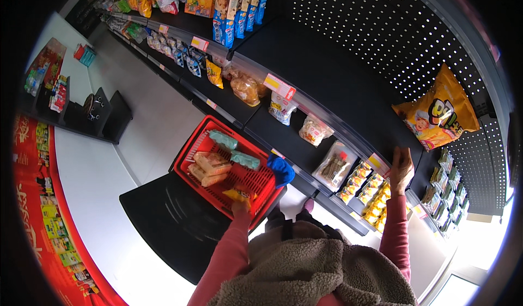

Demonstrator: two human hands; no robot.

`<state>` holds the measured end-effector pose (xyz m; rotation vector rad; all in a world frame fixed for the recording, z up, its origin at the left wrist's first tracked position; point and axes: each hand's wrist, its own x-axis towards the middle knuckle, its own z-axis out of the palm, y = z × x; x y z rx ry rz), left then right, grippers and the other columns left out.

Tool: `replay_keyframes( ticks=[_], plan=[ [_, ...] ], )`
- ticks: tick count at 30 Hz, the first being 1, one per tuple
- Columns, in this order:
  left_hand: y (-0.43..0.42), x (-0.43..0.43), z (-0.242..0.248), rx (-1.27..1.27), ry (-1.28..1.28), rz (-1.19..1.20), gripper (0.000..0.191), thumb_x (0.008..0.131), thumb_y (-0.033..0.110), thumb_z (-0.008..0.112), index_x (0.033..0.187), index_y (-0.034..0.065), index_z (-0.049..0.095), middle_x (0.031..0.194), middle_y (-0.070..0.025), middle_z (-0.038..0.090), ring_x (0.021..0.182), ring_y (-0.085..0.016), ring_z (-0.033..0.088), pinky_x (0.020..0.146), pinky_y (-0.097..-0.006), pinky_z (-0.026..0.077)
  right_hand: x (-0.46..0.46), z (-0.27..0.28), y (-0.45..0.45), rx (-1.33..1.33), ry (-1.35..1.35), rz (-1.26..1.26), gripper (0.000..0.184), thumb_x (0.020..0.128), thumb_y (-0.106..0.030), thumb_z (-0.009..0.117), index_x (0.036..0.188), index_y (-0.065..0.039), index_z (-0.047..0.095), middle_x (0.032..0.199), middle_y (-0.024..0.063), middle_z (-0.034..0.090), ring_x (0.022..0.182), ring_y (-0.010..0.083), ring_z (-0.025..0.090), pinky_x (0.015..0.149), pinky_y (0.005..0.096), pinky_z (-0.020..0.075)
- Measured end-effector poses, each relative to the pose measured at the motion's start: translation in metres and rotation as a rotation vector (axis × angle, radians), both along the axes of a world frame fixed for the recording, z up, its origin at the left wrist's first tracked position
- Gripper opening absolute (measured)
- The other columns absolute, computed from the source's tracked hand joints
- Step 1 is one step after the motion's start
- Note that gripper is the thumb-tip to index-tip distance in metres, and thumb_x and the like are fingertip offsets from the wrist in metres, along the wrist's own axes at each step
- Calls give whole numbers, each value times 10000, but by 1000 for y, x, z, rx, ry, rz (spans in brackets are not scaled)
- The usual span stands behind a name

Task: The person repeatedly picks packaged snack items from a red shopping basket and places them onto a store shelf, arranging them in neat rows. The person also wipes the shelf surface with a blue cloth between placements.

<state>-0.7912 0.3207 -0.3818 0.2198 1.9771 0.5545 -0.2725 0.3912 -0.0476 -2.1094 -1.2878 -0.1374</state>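
Note:
My left hand (pixel 240 208) is inside a red plastic shopping basket (pixel 263 201), with its fingers on a small yellow packet (pixel 237 195). The same basket holds two teal wrapped packs (pixel 245 160) and clear-wrapped, bread-like packs (pixel 211 163). A soft blue item (pixel 280 170) lies over its right rim. At the front edge of the black upper shelf (pixel 339 73) is my right hand (pixel 401 170), its fingers together and nothing visible in them. Just beyond that hand, an orange snack bag (pixel 441 112) leans against the perforated back panel.
The basket rests on a black surface (pixel 175 212). Blue cookie packs (pixel 229 16) stand on the upper shelf. A lower shelf carries bagged bread (pixel 245 87), a clear tray pack (pixel 334 167) and yellow snack packets (pixel 378 204). Small green packs (pixel 447 191) line the right. My shoes (pixel 308 205) are below.

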Motion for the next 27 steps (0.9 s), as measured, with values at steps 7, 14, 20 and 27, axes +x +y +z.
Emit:
replay_keyframes(
  ticks=[7, 14, 20, 27],
  plan=[
    [6, -27, -51, -119, 674, -1409, 285, 995, 280, 564, 958, 108, 788, 919, -115, 754, 796, -260, 754, 648, -377, 599, -2, 1, 0, -1, -34, -23, 236, 1025, -274, 632, 919, -66, 597, 755, 143, 637, 657, 329, 629, 610, 404, 485],
    [10, -20, 60, 10, 692, -848, 263, 986, 295, 559, 1042, 108, 735, 1048, -176, 724, 939, -373, 722, 759, -456, 592, -8, 8, 2, 0, -18, -26, 258, 1014, -267, 641, 868, -68, 565, 731, 134, 620, 653, 327, 619, 615, 416, 482],
    [16, -21, 220, 441, 843, -976, 187, 992, 242, 565, 1052, 73, 618, 1051, -195, 651, 918, -433, 665, 747, -524, 547, -9, 12, 1, 6, -22, -12, 227, 987, -238, 664, 869, -65, 575, 751, 131, 628, 685, 337, 645, 628, 430, 496],
    [57, 10, 368, 1074, 857, -899, 54, 989, 72, 617, 990, 23, 596, 943, -180, 636, 829, -394, 645, 736, -412, 527, -8, 23, -5, 34, 100, 67, 217, 971, -243, 685, 880, -65, 602, 746, 131, 623, 682, 338, 642, 625, 424, 496]
  ],
)
